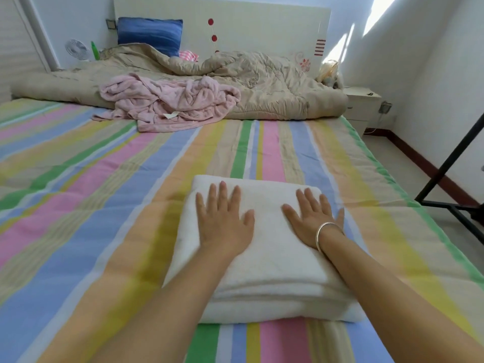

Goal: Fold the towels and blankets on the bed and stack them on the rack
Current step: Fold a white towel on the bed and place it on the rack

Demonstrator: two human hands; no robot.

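On the pastel-striped bed sheet, folded white towel, pressed under left hand and right hand, fingers spread flat. Beyond, crumpled pink fleece blanket. Black metal rack frame cut off at right.

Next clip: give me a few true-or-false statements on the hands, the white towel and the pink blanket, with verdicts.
1. The left hand and right hand lie flat on the folded white towel. True.
2. The pink blanket is neatly folded. False: the pink blanket lies crumpled by the beige quilt.
3. The bracelet is on the left wrist. False: the bracelet is on the right wrist.
4. A blue pillow leans against the headboard. True.
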